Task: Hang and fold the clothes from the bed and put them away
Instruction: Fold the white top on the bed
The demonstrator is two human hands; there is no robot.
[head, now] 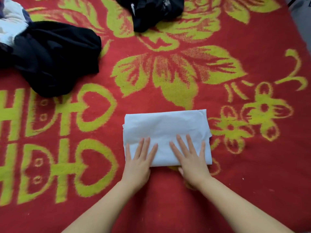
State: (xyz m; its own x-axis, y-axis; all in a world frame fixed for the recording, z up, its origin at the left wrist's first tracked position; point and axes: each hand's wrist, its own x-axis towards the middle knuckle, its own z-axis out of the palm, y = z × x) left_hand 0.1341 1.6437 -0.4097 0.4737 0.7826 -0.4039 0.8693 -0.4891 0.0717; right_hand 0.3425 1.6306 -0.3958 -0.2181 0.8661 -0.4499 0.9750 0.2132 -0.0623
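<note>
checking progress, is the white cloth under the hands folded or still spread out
Folded: the white cloth is a compact rectangle with layered edges at its left side, both hands pressing flat on it, left hand and right hand.

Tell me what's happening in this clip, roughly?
A person is folding laundry on a bed covered by a red and green blanket. Both hands lie flat, fingers straight, on a white garment already folded into a neat rectangle: left hand near its left edge, right hand near its right. Unfolded clothes wait farther back: a black heap at left, another dark garment at top.
</note>
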